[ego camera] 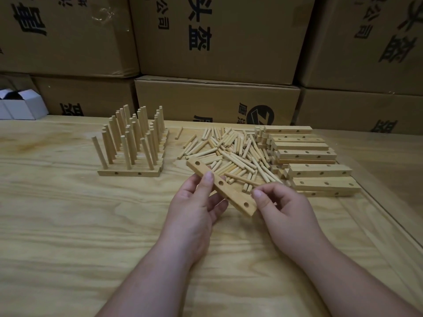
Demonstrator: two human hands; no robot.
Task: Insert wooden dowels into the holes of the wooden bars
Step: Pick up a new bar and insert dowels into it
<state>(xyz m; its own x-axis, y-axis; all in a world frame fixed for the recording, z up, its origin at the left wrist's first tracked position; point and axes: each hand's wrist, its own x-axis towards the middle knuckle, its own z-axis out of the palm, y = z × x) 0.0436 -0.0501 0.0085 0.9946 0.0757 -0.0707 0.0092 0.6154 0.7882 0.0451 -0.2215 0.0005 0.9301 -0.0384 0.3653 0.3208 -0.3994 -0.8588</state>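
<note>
Now bar [221, 186] gripped left, dowel [242, 179] pinched right.

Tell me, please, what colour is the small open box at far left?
White, seen in the head view.

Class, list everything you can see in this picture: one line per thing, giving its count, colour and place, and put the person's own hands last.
held bar: one, pale wood, three holes showing, tilted above the table, near centre
held dowel: one, pale wood, just right of the held bar
loose dowels: a heap, too many to count, pale wood, centre back
empty bars: a stack, count unclear, pale wood, right of the heap
finished bars with upright dowels: several rows, pale wood, left back
table: one, light wood grain
cardboard boxes: several, brown with black print, stacked behind the table
small white boxes: at least two, far left
left hand: holds the bar
right hand: fingers pinch the dowel
</note>
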